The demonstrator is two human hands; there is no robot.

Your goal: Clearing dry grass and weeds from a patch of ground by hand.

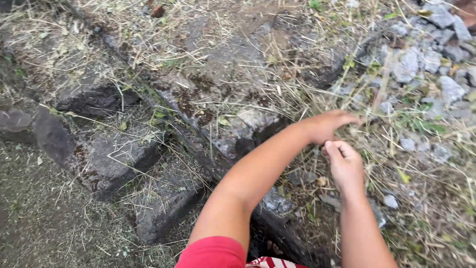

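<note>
1. The broken stone ledge point(218, 99) runs up and away to the left of both hands, with a dark gap under its edge just below the left forearm; loose blocks there could shift or pinch an arm that leans on them.
2. The grey rubble point(421, 59) lies beyond the hands to the upper right; its sharp edges could scrape knuckles if a pull slips.
3. The dry grass point(357, 106) lies matted under and around the fingers; brittle stalks could snap or cut skin.
4. The left hand point(331, 125) reaches flat and loosely spread onto the grass, clasping nothing visible.
5. The right hand point(344, 163) is curled closed just beneath it, apparently pinching stalks, though the contents cannot be told.
</note>
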